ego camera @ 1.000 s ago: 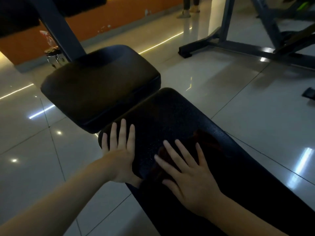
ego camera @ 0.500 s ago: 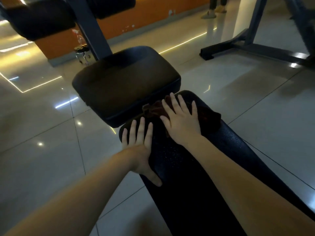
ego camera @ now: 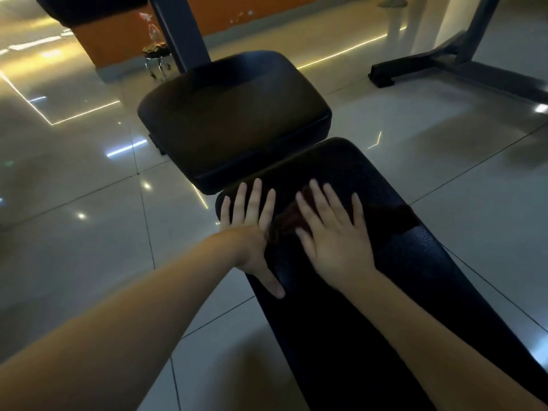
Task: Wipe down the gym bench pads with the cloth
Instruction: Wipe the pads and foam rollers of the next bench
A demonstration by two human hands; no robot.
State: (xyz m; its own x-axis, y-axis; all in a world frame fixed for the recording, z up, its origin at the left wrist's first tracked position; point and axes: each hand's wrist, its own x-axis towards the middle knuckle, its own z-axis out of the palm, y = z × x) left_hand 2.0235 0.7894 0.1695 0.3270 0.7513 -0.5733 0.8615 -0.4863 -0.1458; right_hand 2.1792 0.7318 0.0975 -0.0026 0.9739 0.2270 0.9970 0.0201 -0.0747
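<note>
- Head view looks down at a long black padded gym bench pad [ego camera: 341, 307] that runs from the bottom right up to the middle.
- Just past its far end sits a wide black square seat pad [ego camera: 234, 120], with a thin gap between the two.
- The left hand [ego camera: 252, 232] lies flat on the left edge of the long pad, close to its far end.
- Its fingers [ego camera: 255, 200] are straight and a little spread, holding nothing. The thumb points back along the pad's edge.
- The right hand [ego camera: 335, 232] lies flat on a dark red cloth [ego camera: 287, 221], pressing it onto the long pad.
- Its fingers [ego camera: 318, 200] are spread wide over the cloth, not curled around it.
- The cloth is near the far end of the long pad, just beside the left hand. It peeks out on the left of the right hand and also as a dark patch on the right. It is dim, so its edges are hard to see.
- Both bare arms reach in from the bottom.
- A shiny pale tiled floor [ego camera: 89, 232] lies all around, with bright lines of light on it.
- A dark metal post [ego camera: 181, 34] rises behind the seat pad, and a dark metal frame [ego camera: 444, 63] stands on the floor at the top right.
- An orange wall [ego camera: 252, 10] runs along the back.
</note>
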